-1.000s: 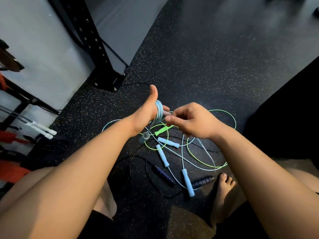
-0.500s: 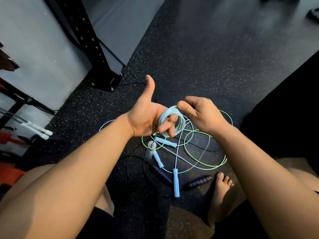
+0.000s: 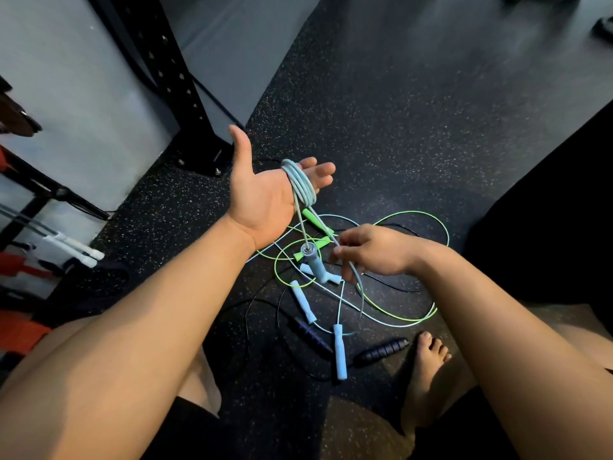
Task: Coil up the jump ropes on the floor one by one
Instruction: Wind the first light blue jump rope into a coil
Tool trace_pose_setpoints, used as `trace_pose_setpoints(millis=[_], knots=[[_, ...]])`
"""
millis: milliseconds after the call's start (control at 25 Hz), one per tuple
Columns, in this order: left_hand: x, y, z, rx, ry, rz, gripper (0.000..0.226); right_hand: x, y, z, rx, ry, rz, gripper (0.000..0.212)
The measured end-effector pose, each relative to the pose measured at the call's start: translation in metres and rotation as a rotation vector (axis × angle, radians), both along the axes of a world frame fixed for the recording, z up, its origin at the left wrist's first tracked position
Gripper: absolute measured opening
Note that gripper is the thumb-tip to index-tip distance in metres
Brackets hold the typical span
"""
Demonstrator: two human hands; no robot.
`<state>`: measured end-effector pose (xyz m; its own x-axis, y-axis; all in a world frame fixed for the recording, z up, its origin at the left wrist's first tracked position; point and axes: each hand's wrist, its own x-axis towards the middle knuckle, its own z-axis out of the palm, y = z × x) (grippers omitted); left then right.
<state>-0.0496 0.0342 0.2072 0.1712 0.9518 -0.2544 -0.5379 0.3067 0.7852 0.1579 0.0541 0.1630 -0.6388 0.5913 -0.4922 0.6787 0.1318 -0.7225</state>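
Item: blue rope [image 3: 300, 185], part coiled. The turns sit round the straight, spread fingers of the left hand [image 3: 262, 194], palm up, above the floor [image 3: 414, 127]. One handle [image 3: 315, 263] dangles beneath. The right hand [image 3: 374, 254], nearer, pinches the loose strand.

Handling: hold the strand taut and lay each turn beside the last, lifting it clear of the green rope [image 3: 414, 215] and black rope [image 3: 381, 350] tangled below.

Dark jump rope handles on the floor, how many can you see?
2. One dark handle lies left of the nearest light blue handle; the other dark handle lies right of it, beside the bare foot. The arms cover some floor, so more could be hidden.
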Motion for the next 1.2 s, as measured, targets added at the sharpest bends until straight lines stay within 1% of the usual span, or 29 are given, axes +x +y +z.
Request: trace_pose_setpoints(millis=[80,160,240,320,400,520,600,680,760,840,920,1000,1080,1200], knots=[[0.001,0.003,-0.003,-0.031,0.114,0.044,0.121,-0.002,-0.001,0.008,0.01,0.053,-0.023,0.023],[0.004,0.004,-0.006,-0.052,0.323,-0.003,0.119,-0.004,-0.002,0.019,0.074,0.127,-0.084,0.022],[0.009,0.005,-0.013,-0.087,0.511,-0.128,0.121,-0.003,-0.001,0.026,0.296,0.158,-0.082,0.022],[0.012,0.007,-0.024,-0.112,0.631,-0.267,0.124,-0.001,-0.002,0.027,0.565,0.187,-0.044,0.021],[0.013,0.008,-0.033,-0.08,0.665,-0.422,0.133,0.002,-0.002,0.024,0.702,0.247,-0.037,0.018],[0.013,0.003,-0.031,0.003,0.677,-0.654,0.135,0.007,0.002,0.022,0.737,0.315,-0.063,0.021],[0.015,-0.002,-0.024,-0.016,0.686,-0.771,0.135,0.009,0.003,0.023,0.736,0.327,-0.108,0.03],[0.017,-0.005,-0.014,-0.072,0.616,-0.823,0.123,0.011,0.004,0.022,0.717,0.348,-0.127,0.034],[0.016,-0.006,-0.007,-0.109,0.49,-0.803,0.114,0.011,0.002,0.021,0.64,0.381,-0.127,0.032],[0.012,-0.005,-0.002,-0.107,0.379,-0.755,0.112,0.011,0.002,0.021,0.491,0.359,-0.153,0.035],[0.01,-0.006,0.0,-0.106,0.301,-0.683,0.111,0.012,0.003,0.019,0.371,0.292,-0.175,0.046],[0.01,-0.008,0.004,-0.109,0.179,-0.585,0.107,0.012,0.003,0.016,0.291,0.257,-0.192,0.055],[0.009,-0.009,0.005,-0.111,0.02,-0.454,0.108,0.011,0.003,0.011,0.246,0.225,-0.188,0.05],[0.007,-0.006,0.002,-0.084,-0.19,-0.284,0.115,0.009,0.0,-0.001,0.169,0.094,-0.107,0.039]])
